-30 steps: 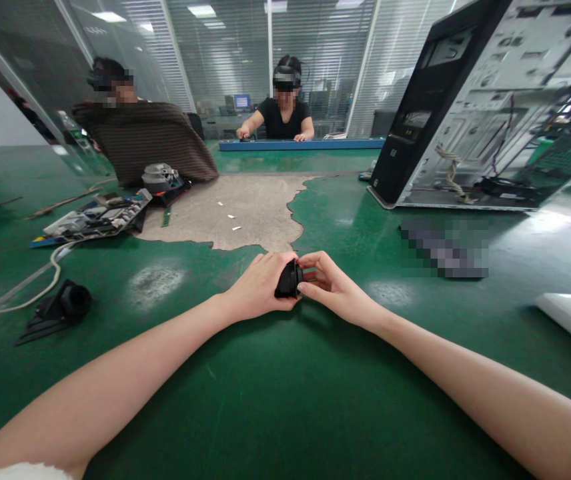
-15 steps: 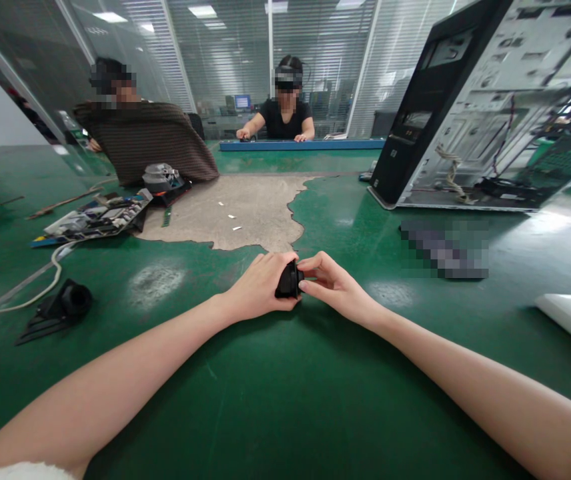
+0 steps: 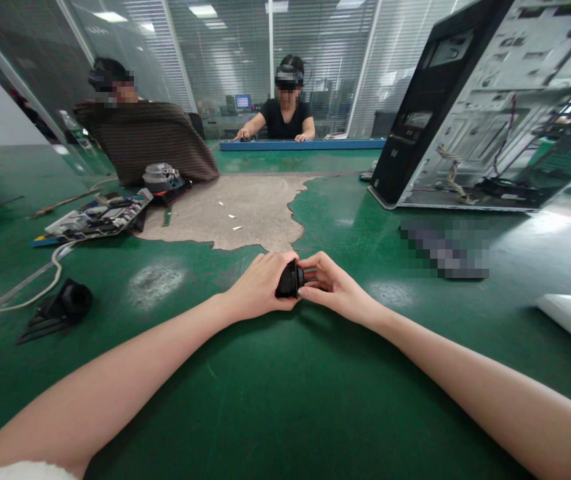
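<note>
One black part (image 3: 287, 281) takes two-handed care: left hand (image 3: 259, 285) clamped round its body, best held steady (firm, not crushing), right hand (image 3: 334, 290) pinching its end.

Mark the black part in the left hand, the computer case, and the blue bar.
Black part (image 3: 287, 281), head view: its dark body.
Computer case (image 3: 475, 130), head view: its open metal interior.
Blue bar (image 3: 301, 145), head view: its long near face.

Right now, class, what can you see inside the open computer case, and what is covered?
Inside the computer case: beige twisted cables, a thin dark wire, and a black component at the bottom. What lies directly behind the black front panel is hidden.
</note>
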Action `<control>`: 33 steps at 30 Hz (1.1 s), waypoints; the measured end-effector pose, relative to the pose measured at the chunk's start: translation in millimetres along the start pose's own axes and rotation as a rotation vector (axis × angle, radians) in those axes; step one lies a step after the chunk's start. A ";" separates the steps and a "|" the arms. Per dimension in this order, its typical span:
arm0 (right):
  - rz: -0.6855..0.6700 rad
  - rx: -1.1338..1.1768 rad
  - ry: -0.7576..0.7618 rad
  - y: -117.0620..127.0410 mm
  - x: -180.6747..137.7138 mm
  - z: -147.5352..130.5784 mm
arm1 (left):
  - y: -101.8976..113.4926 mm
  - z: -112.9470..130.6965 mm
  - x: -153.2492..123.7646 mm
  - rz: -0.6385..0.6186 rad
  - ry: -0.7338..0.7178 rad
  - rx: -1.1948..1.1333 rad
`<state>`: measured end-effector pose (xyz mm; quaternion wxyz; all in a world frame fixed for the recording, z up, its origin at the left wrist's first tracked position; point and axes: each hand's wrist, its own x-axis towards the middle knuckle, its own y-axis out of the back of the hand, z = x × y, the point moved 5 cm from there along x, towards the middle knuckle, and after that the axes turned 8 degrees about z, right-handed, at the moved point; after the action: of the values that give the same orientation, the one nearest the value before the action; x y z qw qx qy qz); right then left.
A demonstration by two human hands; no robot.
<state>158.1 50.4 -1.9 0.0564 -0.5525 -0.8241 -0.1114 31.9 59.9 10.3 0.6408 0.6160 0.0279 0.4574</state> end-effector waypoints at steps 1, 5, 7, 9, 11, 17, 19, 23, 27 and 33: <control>0.000 0.011 -0.002 -0.1 -0.1 -0.3 | -0.1 0.1 0.0 -0.002 0.002 -0.001; 0.037 0.041 0.013 0.8 0.9 -3.3 | 0.1 0.9 0.1 -0.001 0.008 -0.003; 0.047 0.042 0.017 1.1 1.5 -4.3 | 0.0 1.0 0.1 0.001 0.007 0.000; 0.044 0.027 0.003 0.9 1.8 -4.0 | -0.2 0.7 0.1 0.003 0.007 0.003; 0.051 0.008 -0.010 1.2 1.8 -3.3 | -0.4 0.3 0.0 0.003 0.006 0.007; 0.045 0.001 -0.045 2.0 2.0 -0.8 | 0.1 0.6 -0.3 0.010 -0.005 0.014; 0.013 0.010 -0.043 1.1 1.7 -0.8 | -0.3 0.2 -0.2 0.001 0.002 0.016; -0.002 0.053 -0.025 0.9 1.6 -2.2 | -0.3 0.5 0.0 -0.006 0.005 0.010; 0.037 0.070 0.003 3.0 3.4 -3.4 | 0.2 0.9 0.0 -0.002 0.003 0.013; 0.059 0.042 -0.039 4.1 4.7 -1.4 | -0.7 -0.5 -0.5 -0.002 0.011 0.009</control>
<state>160.1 55.7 1.0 0.0551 -0.5775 -0.8105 -0.0813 31.7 60.1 9.3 0.6382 0.6164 0.0340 0.4601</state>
